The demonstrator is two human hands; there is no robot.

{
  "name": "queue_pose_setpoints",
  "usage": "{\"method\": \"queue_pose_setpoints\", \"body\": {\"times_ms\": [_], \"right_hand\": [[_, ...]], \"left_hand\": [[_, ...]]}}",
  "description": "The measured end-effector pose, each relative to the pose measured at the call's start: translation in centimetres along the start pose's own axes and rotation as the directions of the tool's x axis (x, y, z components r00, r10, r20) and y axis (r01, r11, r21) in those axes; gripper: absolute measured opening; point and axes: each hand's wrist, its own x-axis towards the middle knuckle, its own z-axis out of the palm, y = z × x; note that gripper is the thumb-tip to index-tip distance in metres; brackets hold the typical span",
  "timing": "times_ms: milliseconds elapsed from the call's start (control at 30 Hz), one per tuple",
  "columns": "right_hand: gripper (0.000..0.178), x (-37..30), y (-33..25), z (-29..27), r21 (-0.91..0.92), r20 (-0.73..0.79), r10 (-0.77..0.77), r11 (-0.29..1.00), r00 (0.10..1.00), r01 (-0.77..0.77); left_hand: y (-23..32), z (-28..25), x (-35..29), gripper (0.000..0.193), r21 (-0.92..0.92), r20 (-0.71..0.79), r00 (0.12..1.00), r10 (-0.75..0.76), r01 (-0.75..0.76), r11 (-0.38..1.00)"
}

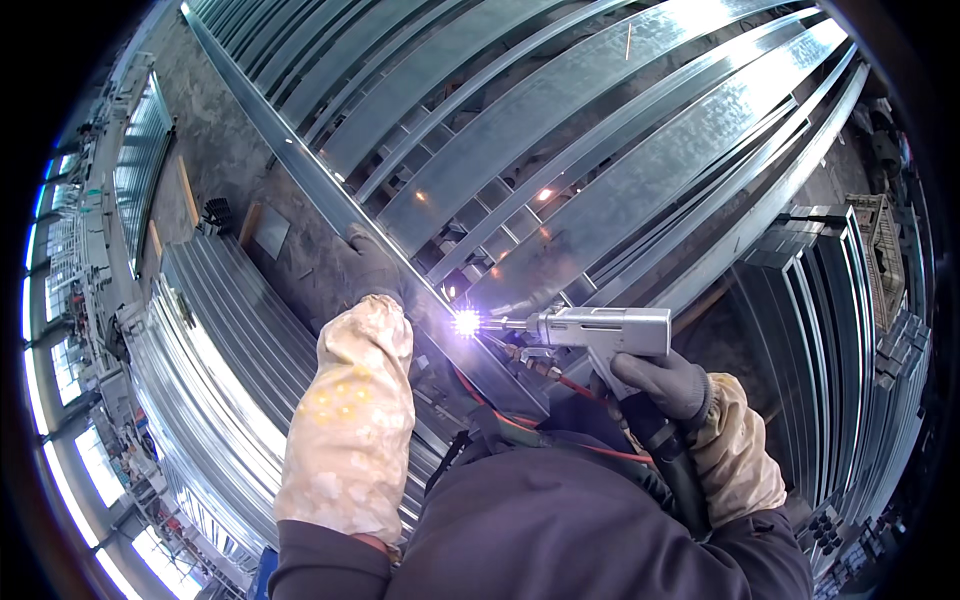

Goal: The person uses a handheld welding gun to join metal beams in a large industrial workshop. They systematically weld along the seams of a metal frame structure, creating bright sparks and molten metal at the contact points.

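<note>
My right hand [665,385], in a dark grey glove, is wrapped round the handle of a silver welding gun [610,328]. From the gun's narrow nozzle, which points left, a bright violet-white flare [465,322] glows at the edge rail [318,185] of a large metal frame. Close beside the flare, my left hand [376,268], also gloved, grips that rail; some of its fingers are hidden. Broad shiny slats [470,165] run from the rail toward the far right. Pale protective sleeves [355,420] cover both my forearms.
A thick black hose [665,450] and a red hose [580,388] lead from the gun past my body. Stacked metal profiles stand at left [225,340] and right [810,350]. Another metal panel [143,180] lies farther left. Small sparks or reflections dot the slats.
</note>
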Motion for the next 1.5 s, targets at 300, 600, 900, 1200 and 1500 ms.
{"method": "queue_pose_setpoints", "body": {"times_ms": [300, 600, 900, 1200, 1500], "right_hand": [[0.037, -0.5, 0.4, -0.3, -0.028, 0.014, -0.028, 0.999, 1.0, 0.028], [0.037, -0.9, 0.8, -0.6, -0.029, -0.006, 0.018, 0.999, 1.0, -0.018], [0.034, -1.8, 1.2, -0.6, -0.007, -0.007, -0.013, 1.0, 1.0, 0.013], [0.034, -2.3, 1.5, -0.5, 0.006, -0.039, 0.002, 1.0, 0.999, -0.002], [0.034, -2.1, 1.3, -0.1, 0.01, -0.03, -0.014, 1.0, 0.999, 0.014]], "left_hand": [[3.4, -0.9, -1.9, 0.052, -0.063, 0.086, 0.993, -0.077, 0.082, 0.995], [2.0, -0.8, -0.8, 0.059, 0.037, 0.099, 0.991, -0.09, 0.086, 0.996], [0.3, 0.0, -0.2, 0.058, -0.075, 0.099, 0.993, -0.067, 0.075, 0.994], [0.4, -0.1, -0.4, 0.055, 0.041, 0.062, 0.998, -0.025, 0.022, 0.999], [0.6, 0.1, -0.5, 0.057, -0.047, 0.037, 0.999, 0.005, -0.003, 0.999]]}}
